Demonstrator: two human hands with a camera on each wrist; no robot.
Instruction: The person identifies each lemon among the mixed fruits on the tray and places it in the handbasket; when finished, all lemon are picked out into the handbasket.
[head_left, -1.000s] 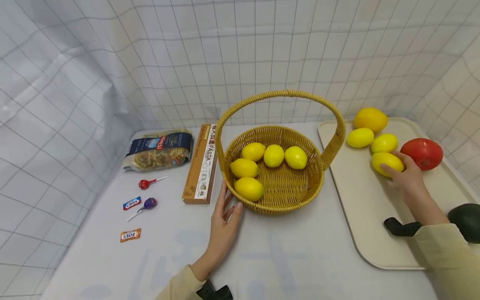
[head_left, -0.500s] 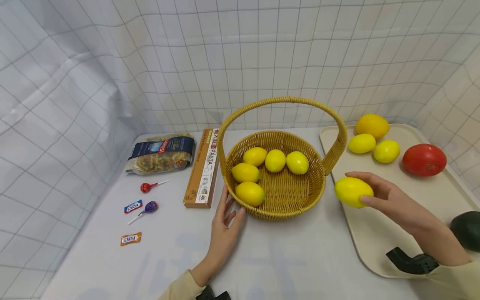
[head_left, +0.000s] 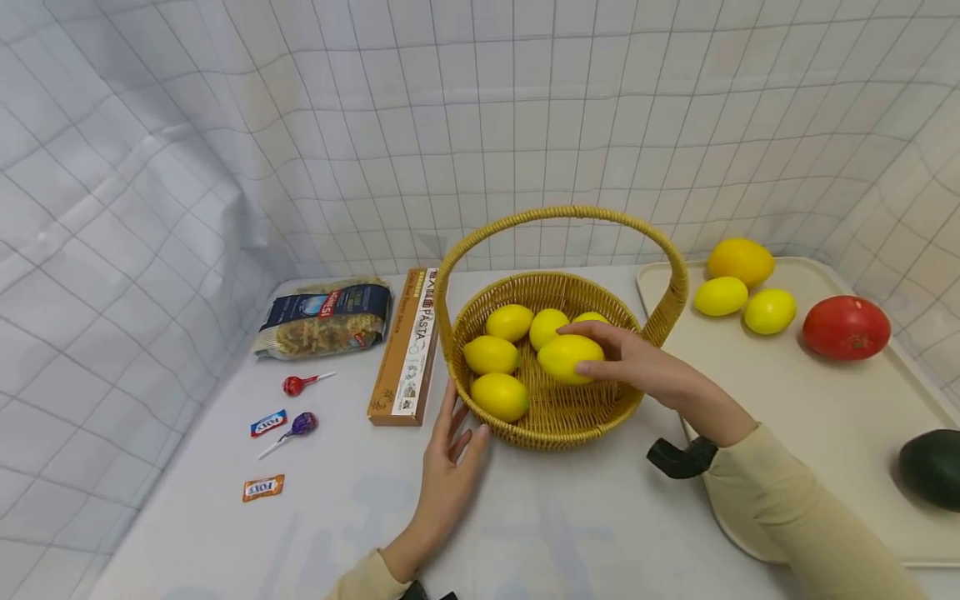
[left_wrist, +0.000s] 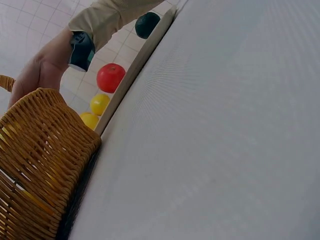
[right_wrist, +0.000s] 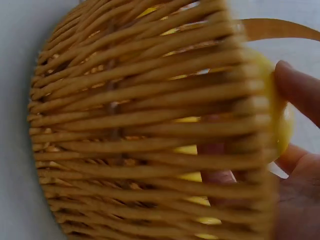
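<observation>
My right hand [head_left: 660,373] pinches a yellow lemon [head_left: 564,360] between thumb and fingers, over the inside of a woven wicker basket [head_left: 551,437] with a tall arched handle. Several other lemons [head_left: 491,356] lie in the basket along its left and back; the one at the back right is partly hidden by the held lemon and hand. Against the basket's lower left side rests my left hand [head_left: 446,471], fingers extended along the wall. In the right wrist view, the basket weave [right_wrist: 140,125] covers much of the held lemon [right_wrist: 284,125].
A beige tray [head_left: 795,467] on the right bears two lemons [head_left: 720,297], a larger orange-yellow fruit [head_left: 740,262], a red fruit [head_left: 846,327] and a dark green one [head_left: 932,469]. To the left lie a pasta bag [head_left: 327,318], a pasta box [head_left: 401,367], lollipops [head_left: 303,424] and wrapped candies [head_left: 263,487].
My right hand has lifted a lemon off the tray and carried it left, in over the basket. The left hand stays at the basket's side. The head view has shifted slightly.
</observation>
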